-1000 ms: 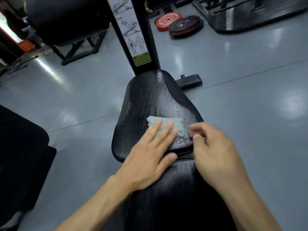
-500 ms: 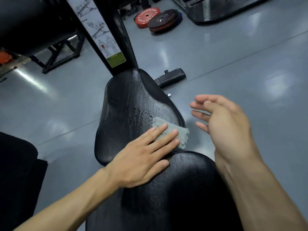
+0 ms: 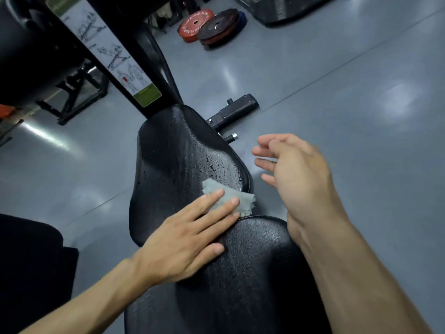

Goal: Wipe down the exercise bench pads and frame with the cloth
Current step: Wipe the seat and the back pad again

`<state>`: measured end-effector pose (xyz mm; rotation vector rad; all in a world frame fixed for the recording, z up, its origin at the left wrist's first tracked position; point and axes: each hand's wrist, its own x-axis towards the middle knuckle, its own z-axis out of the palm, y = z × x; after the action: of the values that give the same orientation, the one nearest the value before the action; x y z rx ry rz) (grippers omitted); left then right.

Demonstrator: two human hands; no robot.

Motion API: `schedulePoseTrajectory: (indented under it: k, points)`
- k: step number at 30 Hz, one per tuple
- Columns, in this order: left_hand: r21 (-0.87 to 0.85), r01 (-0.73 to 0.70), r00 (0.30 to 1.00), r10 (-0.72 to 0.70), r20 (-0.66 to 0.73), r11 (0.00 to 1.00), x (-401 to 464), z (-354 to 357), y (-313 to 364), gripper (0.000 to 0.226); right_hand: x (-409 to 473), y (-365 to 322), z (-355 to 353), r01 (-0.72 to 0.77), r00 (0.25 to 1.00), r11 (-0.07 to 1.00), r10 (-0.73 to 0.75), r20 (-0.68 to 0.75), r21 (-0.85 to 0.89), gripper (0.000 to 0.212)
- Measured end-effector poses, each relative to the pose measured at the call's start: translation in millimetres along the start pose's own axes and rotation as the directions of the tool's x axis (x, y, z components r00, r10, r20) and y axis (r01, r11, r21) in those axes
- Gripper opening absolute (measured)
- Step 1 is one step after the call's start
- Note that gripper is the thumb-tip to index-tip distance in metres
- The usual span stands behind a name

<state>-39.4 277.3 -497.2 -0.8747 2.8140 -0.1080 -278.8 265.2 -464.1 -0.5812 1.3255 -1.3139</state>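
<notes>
- Pressing the cloth (image 3: 227, 197) flat under straight fingers, the left hand (image 3: 183, 239) is keeping it against the wet seat pad (image 3: 173, 165), centre of frame, likely so it drags droplets rather than bunching.
- Hovering right of the pad, the right hand (image 3: 292, 174) is holding nothing, fingers loosely spread, apparently freed to leave wiping to the other.
- Lying nearest, lower centre: a second pad (image 3: 252, 273); two pads counted, one cloth.
- Standing upper left: one frame post (image 3: 134, 75) with an instruction label (image 3: 115, 56).
- Lying on the floor (image 3: 337, 92), upper centre: weight plates (image 3: 209, 25), at least two.
</notes>
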Motion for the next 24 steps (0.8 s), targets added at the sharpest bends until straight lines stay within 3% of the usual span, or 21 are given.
schedulePoseTrajectory:
  k: [4, 6, 10, 15, 17, 21, 24]
  points:
    - [-0.02, 0.056, 0.998, -0.056, 0.007, 0.998, 3.4, 0.9, -9.7, 0.057, 0.9, -1.0, -1.5, 0.007, 1.0, 1.0, -0.007, 0.006, 0.021, 0.024]
    - [-0.066, 0.188, 0.98, -0.192, -0.051, 0.98, 18.6, -1.8, -27.9, 0.056, 0.4, 0.2, -1.1, 0.018, 1.0, 1.0, -0.018, 0.01, 0.02, 0.024]
    - [-0.224, 0.496, 0.84, -0.529, -0.118, 0.839, 54.2, -6.7, -36.8, 0.064, -0.2, 3.0, 3.2, -0.001, 1.0, 1.0, 0.0, 0.016, 0.018, 0.023]
    - [-0.112, 0.262, 0.96, -0.271, -0.073, 0.959, 55.0, -5.2, 2.6, 0.061, 0.3, 2.7, 4.0, -0.025, 0.999, 0.998, 0.023, 0.035, 0.053, 0.022]
    - [-0.08, 0.302, 0.948, -0.308, -0.081, 0.95, 55.3, -9.4, -24.8, 0.063, -0.1, 1.1, 2.0, -0.003, 0.999, 0.999, 0.001, 0.032, 0.055, 0.022]
    - [-0.119, 0.523, 0.837, -0.535, -0.115, 0.844, 74.6, -17.7, -69.8, 0.064, 0.0, -1.6, -0.9, -0.014, 1.0, 0.998, 0.013, 0.021, 0.065, 0.022]
    - [-0.102, 0.469, 0.87, -0.479, -0.119, 0.877, 83.2, -16.2, -47.1, 0.068, 1.3, -3.5, -1.3, -0.024, 0.999, 0.997, 0.021, 0.042, 0.077, 0.023]
